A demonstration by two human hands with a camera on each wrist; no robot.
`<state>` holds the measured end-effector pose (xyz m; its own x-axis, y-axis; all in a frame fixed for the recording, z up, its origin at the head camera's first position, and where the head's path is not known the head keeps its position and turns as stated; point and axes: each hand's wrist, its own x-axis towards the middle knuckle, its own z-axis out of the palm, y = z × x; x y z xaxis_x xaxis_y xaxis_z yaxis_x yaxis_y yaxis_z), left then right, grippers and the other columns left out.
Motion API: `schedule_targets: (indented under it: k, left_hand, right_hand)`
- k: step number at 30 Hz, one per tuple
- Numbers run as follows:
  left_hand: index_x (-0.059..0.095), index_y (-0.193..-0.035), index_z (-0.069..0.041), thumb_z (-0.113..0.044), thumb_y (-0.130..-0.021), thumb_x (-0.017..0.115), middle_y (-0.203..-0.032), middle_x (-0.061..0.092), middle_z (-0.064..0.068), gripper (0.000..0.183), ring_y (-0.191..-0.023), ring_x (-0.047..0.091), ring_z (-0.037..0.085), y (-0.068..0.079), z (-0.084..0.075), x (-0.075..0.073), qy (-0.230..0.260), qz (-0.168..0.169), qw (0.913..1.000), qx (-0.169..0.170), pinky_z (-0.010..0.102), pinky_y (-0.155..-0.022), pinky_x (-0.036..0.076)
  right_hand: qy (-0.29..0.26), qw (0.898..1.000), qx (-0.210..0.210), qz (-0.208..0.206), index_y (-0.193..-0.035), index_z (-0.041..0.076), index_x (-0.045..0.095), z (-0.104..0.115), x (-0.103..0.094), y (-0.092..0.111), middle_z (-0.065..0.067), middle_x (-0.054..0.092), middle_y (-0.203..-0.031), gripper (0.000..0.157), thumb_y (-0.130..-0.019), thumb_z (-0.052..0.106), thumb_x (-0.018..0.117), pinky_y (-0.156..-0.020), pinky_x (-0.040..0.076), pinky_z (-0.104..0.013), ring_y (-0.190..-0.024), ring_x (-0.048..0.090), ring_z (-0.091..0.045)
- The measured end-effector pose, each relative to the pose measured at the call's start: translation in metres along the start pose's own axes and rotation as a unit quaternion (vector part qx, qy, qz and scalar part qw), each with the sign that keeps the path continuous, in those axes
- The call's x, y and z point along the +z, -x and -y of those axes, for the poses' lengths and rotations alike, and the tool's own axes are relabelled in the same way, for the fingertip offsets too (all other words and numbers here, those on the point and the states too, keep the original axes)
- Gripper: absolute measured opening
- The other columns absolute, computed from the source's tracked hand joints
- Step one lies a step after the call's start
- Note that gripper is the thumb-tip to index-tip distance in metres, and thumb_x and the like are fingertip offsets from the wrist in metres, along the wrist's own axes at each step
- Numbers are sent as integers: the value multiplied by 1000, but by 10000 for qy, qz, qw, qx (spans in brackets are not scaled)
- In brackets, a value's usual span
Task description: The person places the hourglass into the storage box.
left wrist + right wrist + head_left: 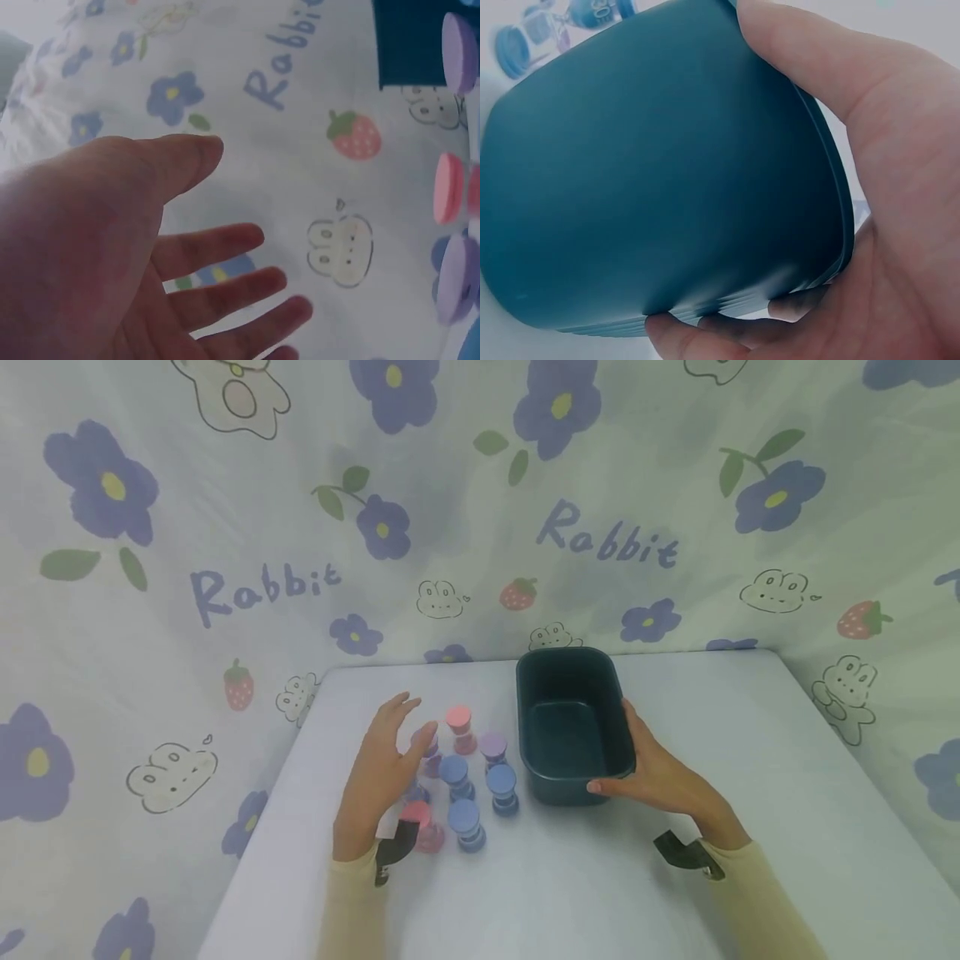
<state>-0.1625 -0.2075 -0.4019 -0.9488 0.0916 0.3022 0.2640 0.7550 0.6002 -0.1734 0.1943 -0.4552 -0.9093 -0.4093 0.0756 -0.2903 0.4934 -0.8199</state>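
Note:
A dark teal bin (558,789), its inside bare, stands right of the table's middle. My right hand (663,777) grips its near right corner, the thumb on the near side and the fingers along the right wall (667,165). Left of the bin, several small sand timers stand upright in a group: blue ones (463,817), pink ones (459,720) and purple ones (493,747). My left hand (375,772) hovers at the group's left side, fingers spread and apart from the thumb, holding nothing. It partly hides a purple, a blue and a pink timer.
The white table (570,893) reaches back to a hanging cloth (465,543) printed with flowers, rabbits and strawberries. More cloth hangs at both sides. A dark strap with a small fitting (396,852) sits on the left wrist, and a similar one (686,856) on the right.

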Motion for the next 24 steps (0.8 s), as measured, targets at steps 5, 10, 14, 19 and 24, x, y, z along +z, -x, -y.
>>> schedule_targets:
  k: [5,10,14,19,24]
  left_hand:
    - [51,-148,-10,-42,-104,60,-153,54,15,55,-142,50,37,8,19,-16,111,70,9995,-299,58,-119,41]
    - [51,-149,-11,-43,-104,60,-149,57,14,56,-133,58,37,24,43,-22,116,307,9976,-618,59,-111,48]
    - [52,-147,-11,-42,-102,64,-148,59,14,56,-131,61,37,40,61,-17,216,431,9963,-709,60,-108,51]
    - [54,-146,-12,-42,-101,66,-145,62,12,56,-130,62,35,53,75,-10,285,534,9957,-697,57,-109,52]
    - [54,-147,-13,-43,-99,68,-144,62,11,59,-130,62,34,58,84,-2,422,640,9936,-834,54,-110,52]
  right_hand:
    - [-29,9999,117,30,-166,18,-10,1,1,1,-17,2,-174,133,-78,38,89,-115,27,-80,-157,16,-48]
    - [-63,9995,300,68,-166,20,-11,0,1,2,-16,0,-175,134,-79,40,88,-115,27,-80,-157,16,-48]
    - [-8,9985,533,125,-165,21,-13,-2,2,3,-15,-2,-175,135,-79,44,87,-117,25,-79,-158,14,-48]
    - [-2,9985,544,118,-165,21,-15,-4,2,2,-16,-3,-175,136,-79,44,88,-118,25,-78,-158,13,-48]
    - [-169,9997,153,22,-166,20,-11,-4,2,-1,-14,0,-175,134,-78,37,89,-116,27,-80,-157,17,-47]
